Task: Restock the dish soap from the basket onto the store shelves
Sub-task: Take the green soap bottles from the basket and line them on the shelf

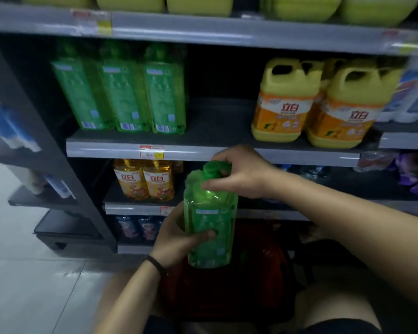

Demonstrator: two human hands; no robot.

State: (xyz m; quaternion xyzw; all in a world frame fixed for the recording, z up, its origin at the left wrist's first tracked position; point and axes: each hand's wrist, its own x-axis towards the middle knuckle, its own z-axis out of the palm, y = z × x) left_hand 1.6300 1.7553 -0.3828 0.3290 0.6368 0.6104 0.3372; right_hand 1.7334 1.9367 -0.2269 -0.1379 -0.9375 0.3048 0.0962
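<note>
I hold a green dish soap bottle pack [211,220] upright in front of the shelves, above the red basket [258,280] on the floor between my knees. My right hand [239,172] grips its green pump top. My left hand [179,237] wraps round its lower body, thumb across the front. Three matching green packs [123,92] stand in a row on the left of the middle shelf [203,150]. Beside them the shelf board has a bare gap.
Yellow dish soap jugs [319,104] stand on the right of the middle shelf. Amber soap bottles [145,179] fill the shelf below, and yellow-green tubs [203,3] sit on the top shelf. A dark upright post [41,131] borders the bay on the left, with tiled floor beyond.
</note>
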